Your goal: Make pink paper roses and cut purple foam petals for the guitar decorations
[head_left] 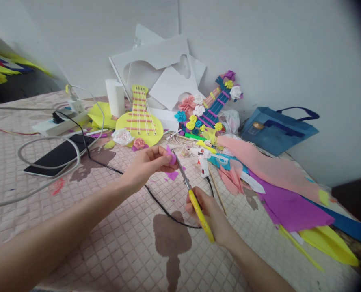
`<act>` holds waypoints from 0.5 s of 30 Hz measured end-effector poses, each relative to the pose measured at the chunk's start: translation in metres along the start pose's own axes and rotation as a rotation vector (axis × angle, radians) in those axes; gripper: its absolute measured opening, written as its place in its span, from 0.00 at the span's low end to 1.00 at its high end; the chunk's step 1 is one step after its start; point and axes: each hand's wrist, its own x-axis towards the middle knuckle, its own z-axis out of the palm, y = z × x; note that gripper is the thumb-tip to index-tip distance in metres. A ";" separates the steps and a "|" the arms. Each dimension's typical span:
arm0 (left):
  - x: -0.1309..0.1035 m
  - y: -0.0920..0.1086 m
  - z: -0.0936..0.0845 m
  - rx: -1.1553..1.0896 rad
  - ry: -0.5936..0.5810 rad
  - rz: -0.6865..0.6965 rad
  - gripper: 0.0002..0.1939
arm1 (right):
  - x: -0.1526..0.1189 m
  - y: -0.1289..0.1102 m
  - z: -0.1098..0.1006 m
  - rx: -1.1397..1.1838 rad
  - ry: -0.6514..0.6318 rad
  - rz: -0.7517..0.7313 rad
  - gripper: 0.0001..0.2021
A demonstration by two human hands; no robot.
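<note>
My left hand (146, 164) pinches a small piece of purple paper (171, 156) between thumb and fingers. Yellow-handled scissors (198, 211) are in my right hand (209, 213), its fingers wrapped round the handle. The metal blades point up and left, with their tips at the purple paper. Whether the blades are fully closed is too small to tell. Purple scraps (172, 175) lie on the table cover just below the paper. Right of the blades rests a white glue gun (203, 164) with a black cord.
A yellow paper guitar (140, 121) and a blue one (215, 107) with paper flowers stand behind. Coloured paper (292, 207) spreads at right, near a blue bag (277, 132). A black tablet-like device (58, 156), power strip (60, 123) and cables lie left.
</note>
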 end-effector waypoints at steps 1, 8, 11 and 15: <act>0.001 0.001 -0.001 0.002 -0.012 -0.007 0.10 | 0.000 0.000 0.000 0.012 -0.012 0.006 0.10; 0.004 0.001 -0.006 0.003 -0.074 -0.025 0.10 | -0.001 -0.011 -0.008 0.059 -0.105 -0.051 0.11; 0.004 0.001 -0.007 0.016 -0.081 -0.024 0.10 | -0.002 -0.014 -0.010 0.054 -0.106 -0.051 0.12; 0.005 0.001 -0.009 0.025 -0.094 -0.035 0.10 | -0.001 -0.014 -0.012 0.037 -0.118 -0.031 0.14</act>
